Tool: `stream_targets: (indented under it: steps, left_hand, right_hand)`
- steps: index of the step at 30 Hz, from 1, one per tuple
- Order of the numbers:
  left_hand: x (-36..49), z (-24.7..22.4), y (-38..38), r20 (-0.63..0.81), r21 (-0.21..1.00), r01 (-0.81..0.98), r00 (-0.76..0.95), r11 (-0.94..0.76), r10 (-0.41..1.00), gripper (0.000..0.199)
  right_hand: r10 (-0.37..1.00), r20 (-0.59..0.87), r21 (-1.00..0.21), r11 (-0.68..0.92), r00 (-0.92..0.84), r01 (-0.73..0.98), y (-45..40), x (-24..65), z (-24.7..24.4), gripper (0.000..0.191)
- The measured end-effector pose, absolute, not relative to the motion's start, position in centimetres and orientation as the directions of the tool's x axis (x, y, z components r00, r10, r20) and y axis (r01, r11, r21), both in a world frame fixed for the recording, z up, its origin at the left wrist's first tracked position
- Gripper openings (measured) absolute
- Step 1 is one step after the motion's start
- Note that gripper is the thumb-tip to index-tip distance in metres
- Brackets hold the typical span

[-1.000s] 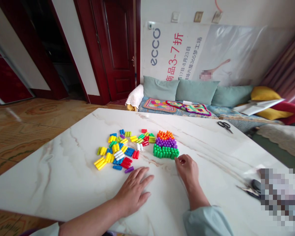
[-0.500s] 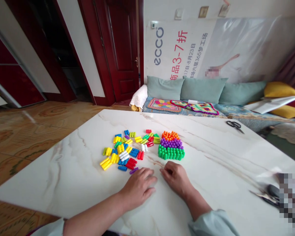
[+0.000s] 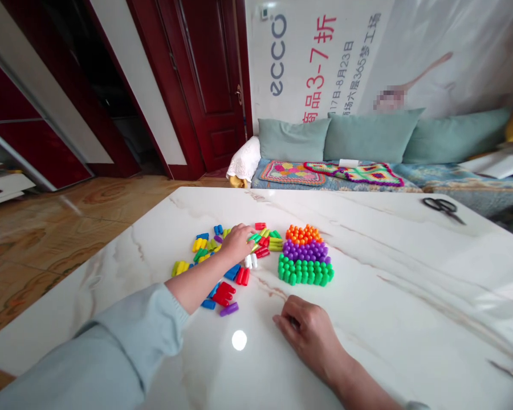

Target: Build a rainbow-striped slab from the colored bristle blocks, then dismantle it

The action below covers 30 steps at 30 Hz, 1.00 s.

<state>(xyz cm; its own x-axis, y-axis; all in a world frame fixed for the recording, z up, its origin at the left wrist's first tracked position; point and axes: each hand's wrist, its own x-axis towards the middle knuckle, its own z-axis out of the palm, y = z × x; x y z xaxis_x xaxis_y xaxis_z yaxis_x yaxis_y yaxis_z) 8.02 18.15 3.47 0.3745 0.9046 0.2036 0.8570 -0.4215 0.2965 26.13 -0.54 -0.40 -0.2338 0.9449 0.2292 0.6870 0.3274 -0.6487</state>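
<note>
My left hand (image 3: 238, 242) reaches over the loose pile, fingers stretched forward, their tips at a pair of green capsule-shaped plastic pieces (image 3: 254, 237). It hides part of the pile. Around it lie joined yellow pieces (image 3: 200, 245), red pieces (image 3: 224, 294), white pieces (image 3: 251, 261) and a purple piece (image 3: 229, 309). My right hand (image 3: 310, 333) rests on the table with curled fingers; a dark spot shows between them, but I cannot make out what is inside. Beyond it stands a tight block of upright pieces in green (image 3: 305, 272), purple (image 3: 305, 250) and orange (image 3: 303, 234) bands.
The white marble-patterned table (image 3: 402, 319) carries black-handled scissors (image 3: 442, 206) at the far right. Another metal blade (image 3: 511, 371) shows at the right edge. Behind the table is a sofa with green cushions (image 3: 370, 136) and a crocheted mat (image 3: 293, 172).
My left hand has moved forward from the table in front of the pile to the green pieces. My right hand stays curled near the block. The view has shifted slightly.
</note>
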Motion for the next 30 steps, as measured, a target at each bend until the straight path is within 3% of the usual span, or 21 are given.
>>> stream_targets:
  steps: [6,15,19,23,30]
  left_hand:
    - [9.4,2.3,21.7,0.042,0.265,0.906,0.332,-0.331,0.942,0.029]
    - [10.2,3.5,22.9,-0.098,0.21,0.921,0.354,-0.329,0.93,0.035]
    - [10.7,3.8,22.5,-0.162,0.155,0.936,0.339,-0.315,0.927,0.023]
    - [10.8,4.1,22.0,-0.124,0.112,0.94,0.336,-0.323,0.934,0.015]
    - [12.4,4.1,21.5,0.111,0.128,0.875,0.455,-0.467,0.884,0.034]
  right_hand:
    - [0.945,0.235,-0.679,0.326,-0.226,0.658,-0.7,26.3,-0.3,0.02]
    - [0.958,0.204,-0.704,0.287,-0.203,0.649,-0.5,26.2,-0.6,0.02]
    - [0.958,0.209,-0.709,0.288,-0.198,0.644,-0.5,26.2,-0.6,0.02]
    - [0.959,0.209,-0.71,0.284,-0.192,0.644,-0.6,26.2,-0.7,0.019]
    - [0.965,0.195,-0.717,0.262,-0.175,0.647,-0.6,26.0,-0.8,0.02]
